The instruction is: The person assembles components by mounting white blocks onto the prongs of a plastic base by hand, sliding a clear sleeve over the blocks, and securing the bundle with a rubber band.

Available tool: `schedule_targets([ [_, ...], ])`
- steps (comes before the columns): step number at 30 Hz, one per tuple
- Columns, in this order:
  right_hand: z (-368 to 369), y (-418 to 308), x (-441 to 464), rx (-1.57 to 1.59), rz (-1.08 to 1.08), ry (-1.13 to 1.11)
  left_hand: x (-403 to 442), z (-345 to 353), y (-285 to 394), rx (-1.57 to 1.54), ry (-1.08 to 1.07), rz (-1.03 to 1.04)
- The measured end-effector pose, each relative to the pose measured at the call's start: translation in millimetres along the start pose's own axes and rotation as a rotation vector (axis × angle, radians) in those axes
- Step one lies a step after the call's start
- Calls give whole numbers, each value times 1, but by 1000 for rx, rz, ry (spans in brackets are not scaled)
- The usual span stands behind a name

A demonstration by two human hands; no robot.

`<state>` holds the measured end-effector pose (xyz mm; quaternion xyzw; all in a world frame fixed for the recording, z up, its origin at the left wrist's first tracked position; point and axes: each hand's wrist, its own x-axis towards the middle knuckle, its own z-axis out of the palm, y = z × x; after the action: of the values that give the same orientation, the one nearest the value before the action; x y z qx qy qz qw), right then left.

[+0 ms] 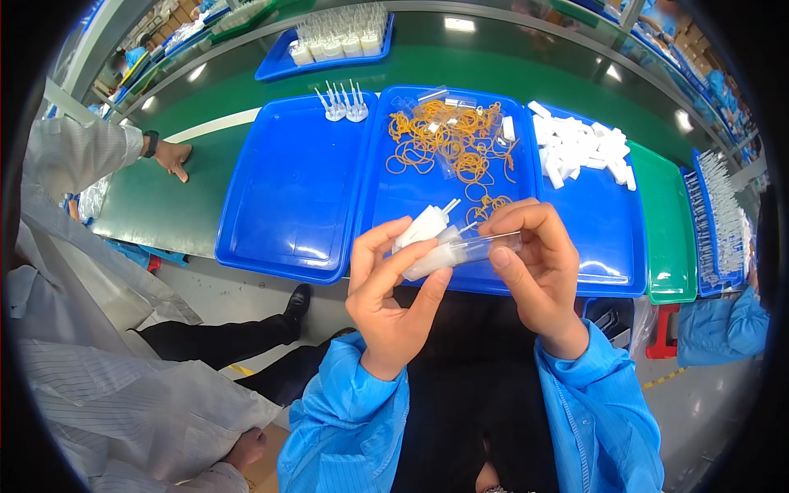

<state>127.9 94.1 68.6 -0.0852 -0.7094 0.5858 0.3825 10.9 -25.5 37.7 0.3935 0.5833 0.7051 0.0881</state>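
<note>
My left hand (389, 306) is closed around a few white cylindrical parts (423, 227) with thin stems that point up and to the right. A clear plastic sleeve (486, 247) lies around or against the stem of the lowest part; I cannot tell which. My right hand (538, 264) pinches the far end of this sleeve between thumb and fingers. Both hands are above the front edge of the middle blue tray (403, 193). In that tray lie tangled orange rubber bands (472, 164) and clear plastic pieces.
A left blue tray (288, 197) holds several stemmed white parts (353, 108). White blocks (579, 148) fill the back of the right blue tray (604, 246), beside a green tray (667, 246). Another loaded tray (271, 67) stands behind. A co-worker's hand (171, 158) rests at left.
</note>
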Motion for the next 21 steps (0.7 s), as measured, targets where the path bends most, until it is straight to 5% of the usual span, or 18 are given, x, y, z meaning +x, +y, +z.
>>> schedule_targets([
  [21, -4, -1, -4, -127, -63, 12, -1, 1, 5, 216, -19, 106],
])
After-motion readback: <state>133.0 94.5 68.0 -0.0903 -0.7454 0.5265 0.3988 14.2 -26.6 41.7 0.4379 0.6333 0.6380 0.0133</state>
